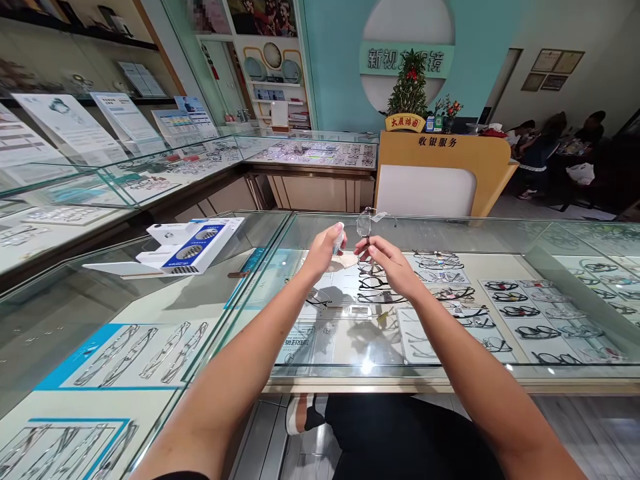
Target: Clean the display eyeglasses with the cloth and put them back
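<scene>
Head view, my only one. Landmark: the central glass counter [400,385].

Hands: directly above the counter, the right hand [385,260] is pinching a thin-rimmed pair of glasses [364,227] between thumb and fingers, one round lens standing upward. A white tag [380,217] is hanging off the frame. Just beside it, also above the counter, the left hand [324,250] is closing its fingers around a small pale item [339,239]; I am not managing to tell what it is.

Risks (my judgement): the pinch is covering little of the frame, so a loose or sudden grip could be dropping the glasses onto the counter's hard top, scratching a lens. Squeezing too hard could be bending the slim wire. The loose tag could be catching on a finger. A wide leftward elbow swing could be knocking the carton.

Containers: the counter is holding rows of spectacles [537,332] on white trays. Left of the counter, an adjoining display case [125,417] is holding more frames [120,353] on blue-edged boards. On that case's glass, a white-and-blue carton [197,248] is sitting with flaps raised; its contents are not showing clearly. Beyond the counter, a far case [320,192] is displaying many small frames.
</scene>
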`<state>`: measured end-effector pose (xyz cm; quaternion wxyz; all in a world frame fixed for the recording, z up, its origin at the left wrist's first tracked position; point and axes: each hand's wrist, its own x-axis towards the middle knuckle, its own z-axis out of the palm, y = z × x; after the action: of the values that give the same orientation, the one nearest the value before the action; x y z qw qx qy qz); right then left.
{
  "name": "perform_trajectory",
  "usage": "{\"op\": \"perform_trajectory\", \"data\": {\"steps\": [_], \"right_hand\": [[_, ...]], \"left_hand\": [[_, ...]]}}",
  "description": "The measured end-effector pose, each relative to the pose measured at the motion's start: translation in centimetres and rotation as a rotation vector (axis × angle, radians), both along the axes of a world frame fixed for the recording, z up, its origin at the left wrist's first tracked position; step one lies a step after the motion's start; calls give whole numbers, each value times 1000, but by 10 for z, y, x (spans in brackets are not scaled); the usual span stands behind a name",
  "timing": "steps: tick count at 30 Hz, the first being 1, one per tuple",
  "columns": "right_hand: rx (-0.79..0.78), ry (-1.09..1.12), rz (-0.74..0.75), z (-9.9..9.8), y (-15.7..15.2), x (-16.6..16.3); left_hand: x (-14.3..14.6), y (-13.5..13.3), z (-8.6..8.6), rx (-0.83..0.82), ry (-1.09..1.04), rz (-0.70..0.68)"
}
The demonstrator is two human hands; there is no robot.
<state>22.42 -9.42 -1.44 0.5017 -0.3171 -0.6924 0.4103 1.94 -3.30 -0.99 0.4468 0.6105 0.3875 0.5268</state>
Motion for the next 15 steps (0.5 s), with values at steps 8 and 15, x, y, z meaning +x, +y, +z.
{"op": "perform_trajectory", "data": {"steps": [8,15], "right_hand": [[-42,-20,44,2,-6,-5],[-29,0,27,3,-3,-4]], "left_hand": [[-1,-4,-2,94,85,-31],[0,-5,0,48,41,-85]]}}
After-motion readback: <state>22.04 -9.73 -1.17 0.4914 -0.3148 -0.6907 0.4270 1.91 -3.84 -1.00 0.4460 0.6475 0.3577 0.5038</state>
